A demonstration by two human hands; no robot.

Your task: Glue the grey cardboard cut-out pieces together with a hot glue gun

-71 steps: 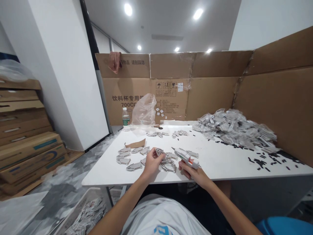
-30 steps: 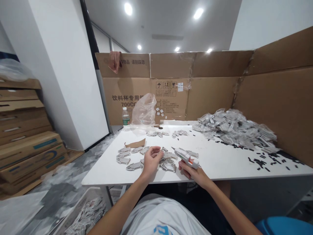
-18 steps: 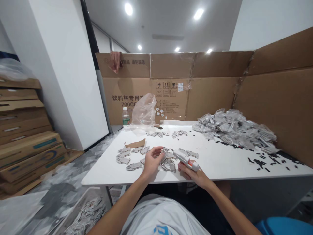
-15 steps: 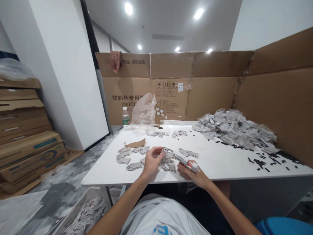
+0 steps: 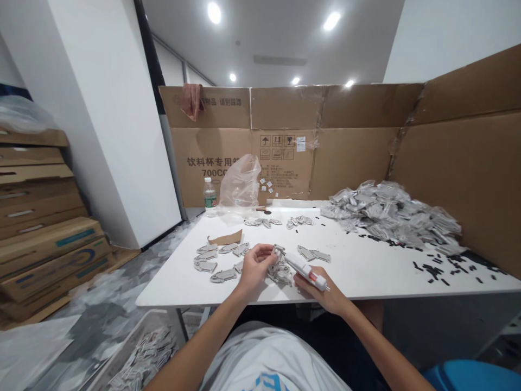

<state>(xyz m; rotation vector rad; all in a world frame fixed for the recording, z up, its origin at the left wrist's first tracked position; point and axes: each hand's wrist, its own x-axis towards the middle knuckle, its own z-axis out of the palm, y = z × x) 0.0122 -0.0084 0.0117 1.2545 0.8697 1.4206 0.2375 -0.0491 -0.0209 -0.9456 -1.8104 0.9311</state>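
My left hand [image 5: 254,267] is closed on a small grey flat part [image 5: 277,251], held just above the white table [image 5: 366,271]. My right hand [image 5: 321,288] grips a white glue gun [image 5: 304,267] with a red mark, its nozzle pointing left and touching the held part. Under and around both hands lie several more grey flat parts [image 5: 215,260] spread on the table.
A heap of bagged grey parts [image 5: 391,214] fills the right back of the table, with small black pieces [image 5: 439,269] scattered near it. A water bottle [image 5: 210,196], a clear plastic bag [image 5: 240,184] and cardboard walls [image 5: 350,141] stand behind. Stacked cartons [image 5: 40,217] are left; a bin of parts [image 5: 140,358] sits below.
My left hand turned the grey part and lifted it rightward. My right hand swung the glue gun left until its nozzle met the part.
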